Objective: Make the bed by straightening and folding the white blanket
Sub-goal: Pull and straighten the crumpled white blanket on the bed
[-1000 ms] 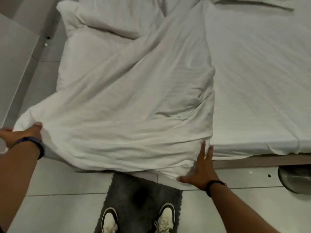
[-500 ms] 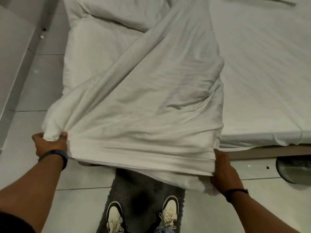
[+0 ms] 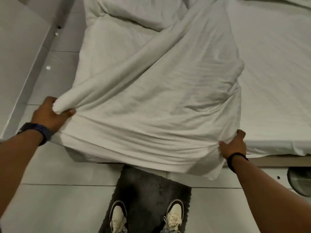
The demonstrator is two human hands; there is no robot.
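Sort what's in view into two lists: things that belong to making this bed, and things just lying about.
Belongs to the job:
white blanket
left hand, gripping one blanket corner
right hand, gripping the other
bed
pillow

Just lying about:
dark floor mat under the shoes
round object at the right edge, beside the bed

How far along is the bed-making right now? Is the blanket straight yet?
Done: both hands have a grip, the left hand on a bunched corner and the right hand on the near edge of the white blanket. In hand: pulling that edge out over the foot of the bed. Left: the blanket lies diagonal and creased, covers only part of the mattress, and shows no neat fold.
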